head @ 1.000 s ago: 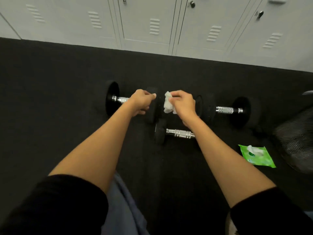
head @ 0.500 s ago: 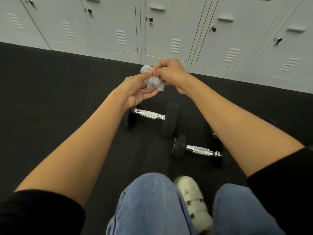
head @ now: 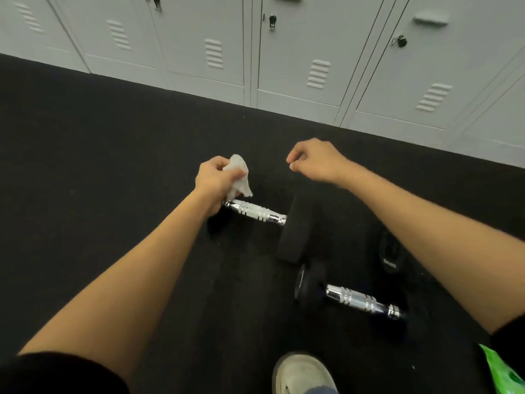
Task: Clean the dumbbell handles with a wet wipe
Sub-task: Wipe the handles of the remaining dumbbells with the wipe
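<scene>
My left hand (head: pixel 213 177) grips a crumpled white wet wipe (head: pixel 238 177) just above the left end of a black dumbbell with a chrome handle (head: pixel 255 211); its left head is hidden behind my wrist. My right hand (head: pixel 315 160) hovers to the right of the wipe with fingers curled and nothing in it. A second dumbbell's chrome handle (head: pixel 360 301) lies nearer me on the right. A third black dumbbell head (head: pixel 392 253) shows partly behind my right forearm.
Black rubber floor (head: pixel 113 166) all around. Grey lockers (head: pixel 298 52) line the far edge. A green wet wipe packet (head: pixel 502 373) lies at the bottom right corner. My pale shoe (head: pixel 301 373) is at the bottom centre.
Both hands held the wipe together up high; now the right hand has let go and moved right, and the left hand has come down with the wipe over the dumbbell.
</scene>
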Available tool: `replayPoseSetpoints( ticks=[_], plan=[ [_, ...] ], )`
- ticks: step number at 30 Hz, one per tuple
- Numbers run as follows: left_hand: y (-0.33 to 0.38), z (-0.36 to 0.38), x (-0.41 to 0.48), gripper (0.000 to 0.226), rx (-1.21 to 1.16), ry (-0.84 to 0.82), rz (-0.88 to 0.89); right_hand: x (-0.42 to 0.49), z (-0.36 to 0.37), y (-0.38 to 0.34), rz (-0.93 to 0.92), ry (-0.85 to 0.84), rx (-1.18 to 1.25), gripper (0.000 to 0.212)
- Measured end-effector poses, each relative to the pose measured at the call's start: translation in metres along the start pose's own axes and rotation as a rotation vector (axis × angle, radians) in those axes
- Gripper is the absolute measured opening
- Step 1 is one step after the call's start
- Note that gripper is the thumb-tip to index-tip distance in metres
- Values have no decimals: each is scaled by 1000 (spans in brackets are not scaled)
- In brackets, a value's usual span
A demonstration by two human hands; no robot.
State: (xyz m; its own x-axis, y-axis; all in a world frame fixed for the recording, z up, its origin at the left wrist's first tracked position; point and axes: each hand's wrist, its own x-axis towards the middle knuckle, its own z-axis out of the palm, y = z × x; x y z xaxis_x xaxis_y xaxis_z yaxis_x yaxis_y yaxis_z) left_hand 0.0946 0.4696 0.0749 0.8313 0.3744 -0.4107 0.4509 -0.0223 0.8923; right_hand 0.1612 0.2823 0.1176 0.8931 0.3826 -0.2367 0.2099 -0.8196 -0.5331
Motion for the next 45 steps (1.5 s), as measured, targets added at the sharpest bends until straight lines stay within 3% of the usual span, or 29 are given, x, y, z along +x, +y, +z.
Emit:
replayPoseSetpoints(
  ticks=[4, 6, 9, 12, 16, 18, 20, 25, 28, 32, 33, 36, 42, 45],
  plan=[
    [-31, 20, 31, 15, 372, 70, 292, 9, 47, 36, 77, 67, 143, 18],
    [-39, 34, 47, 17, 591, 30, 440, 13, 64, 48, 87, 93, 119, 14],
    [-52, 51, 62, 22, 917, -113, 439, 13, 73, 57, 52, 158, 60, 15],
    [-75, 53, 56, 27, 964, -259, 438, 13, 78, 62, -5, 207, -25, 21],
    [-101, 32, 37, 34, 928, -339, 742, 13, 91, 68, -33, 271, -62, 26],
    [-101, 26, 40, 36, 921, -376, 783, 14, 98, 71, -35, 311, -95, 29],
    [-94, 30, 49, 34, 947, -358, 709, 13, 102, 71, -49, 340, -121, 30],
    [-61, 57, 80, 30, 1166, -411, 294, 15, 102, 73, -53, 343, -102, 30],
    [-69, 51, 72, 31, 1056, -411, 361, 18, 99, 74, -36, 331, -61, 29],
    [-95, 26, 45, 30, 818, -456, 799, 21, 98, 75, -14, 319, -37, 29],
    [-100, 22, 43, 31, 811, -452, 840, 21, 99, 75, -12, 316, -46, 29],
    [-96, 24, 52, 31, 853, -430, 699, 19, 100, 74, -27, 318, -67, 28],
    [-60, 60, 85, 33, 1231, -488, 320, 16, 102, 75, -50, 327, -86, 28],
    [-60, 60, 82, 31, 1208, -550, 335, 17, 102, 76, -43, 326, -63, 29]
  ],
)
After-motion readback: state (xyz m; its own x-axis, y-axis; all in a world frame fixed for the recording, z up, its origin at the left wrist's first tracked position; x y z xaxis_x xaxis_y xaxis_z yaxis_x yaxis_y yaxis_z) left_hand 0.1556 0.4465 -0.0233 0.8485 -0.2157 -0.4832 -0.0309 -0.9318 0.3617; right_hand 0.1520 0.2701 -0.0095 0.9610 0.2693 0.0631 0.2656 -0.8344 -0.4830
